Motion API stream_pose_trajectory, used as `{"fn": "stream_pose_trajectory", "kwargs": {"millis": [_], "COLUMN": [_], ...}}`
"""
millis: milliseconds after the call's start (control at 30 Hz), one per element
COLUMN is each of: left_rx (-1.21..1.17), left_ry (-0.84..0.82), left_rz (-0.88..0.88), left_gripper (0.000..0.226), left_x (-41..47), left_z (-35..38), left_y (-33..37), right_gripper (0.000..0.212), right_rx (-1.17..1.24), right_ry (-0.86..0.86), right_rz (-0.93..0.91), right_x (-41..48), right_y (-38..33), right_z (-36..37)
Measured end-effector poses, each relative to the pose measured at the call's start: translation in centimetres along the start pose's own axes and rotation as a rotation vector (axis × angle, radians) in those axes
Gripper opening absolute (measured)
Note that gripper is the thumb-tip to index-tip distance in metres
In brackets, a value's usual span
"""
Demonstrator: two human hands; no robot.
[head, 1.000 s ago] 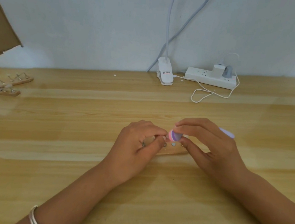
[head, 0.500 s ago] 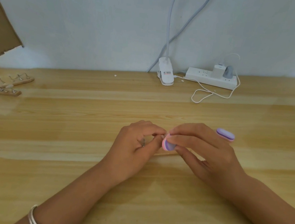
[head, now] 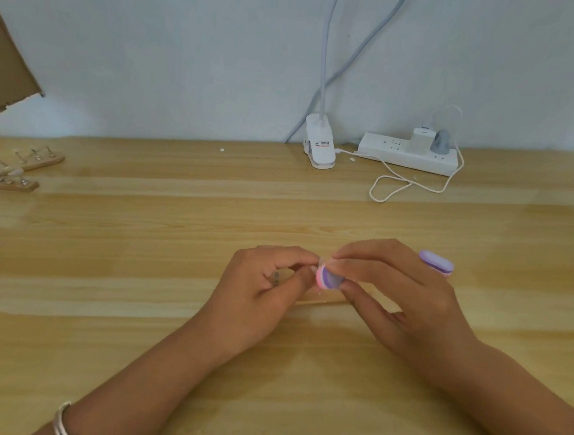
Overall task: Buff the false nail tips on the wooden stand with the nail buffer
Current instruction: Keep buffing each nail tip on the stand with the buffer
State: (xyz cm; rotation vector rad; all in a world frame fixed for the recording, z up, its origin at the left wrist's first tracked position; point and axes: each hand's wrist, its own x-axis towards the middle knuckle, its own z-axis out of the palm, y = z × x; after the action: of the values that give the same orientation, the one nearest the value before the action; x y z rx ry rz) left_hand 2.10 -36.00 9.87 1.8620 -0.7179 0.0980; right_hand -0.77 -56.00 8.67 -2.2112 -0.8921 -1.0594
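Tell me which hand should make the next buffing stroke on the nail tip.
Right. The right hand grips the nail buffer, whose near end sits beside the left hand. That hand pinches at the mostly hidden wooden stand, so it probably serves better steadying.

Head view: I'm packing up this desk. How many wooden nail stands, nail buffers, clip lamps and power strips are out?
Wooden nail stands: 3 (two far left, one partly hidden at centre)
Nail buffer: 1
Clip lamp: 1
Power strip: 1
Total: 6
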Motion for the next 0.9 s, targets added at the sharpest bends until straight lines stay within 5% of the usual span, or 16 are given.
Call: {"fn": "stream_pose_trajectory", "kwargs": {"millis": [300, 567, 900], "left_rx": [-0.147, 0.012, -0.146], "left_ry": [-0.027, -0.02, -0.065], "left_rz": [-0.058, 0.045, -0.005], "left_gripper": [0.02, 0.021, 0.023], "left_x": [0.0, -0.1, -0.4], "left_z": [-0.2, -0.1, -0.2], "left_y": [0.4, 0.8, 1.0], "right_gripper": [0.019, 0.012, 0.017], "right_rx": [0.016, -0.035, -0.078], "right_ry": [0.027, 0.043, 0.054], "right_rz": [0.121, 0.016, 0.001], "right_x": [0.0, 0.2, 0.1], "right_y": [1.4, -0.1, 0.5], "right_z": [-0.8, 0.2, 0.0]}}
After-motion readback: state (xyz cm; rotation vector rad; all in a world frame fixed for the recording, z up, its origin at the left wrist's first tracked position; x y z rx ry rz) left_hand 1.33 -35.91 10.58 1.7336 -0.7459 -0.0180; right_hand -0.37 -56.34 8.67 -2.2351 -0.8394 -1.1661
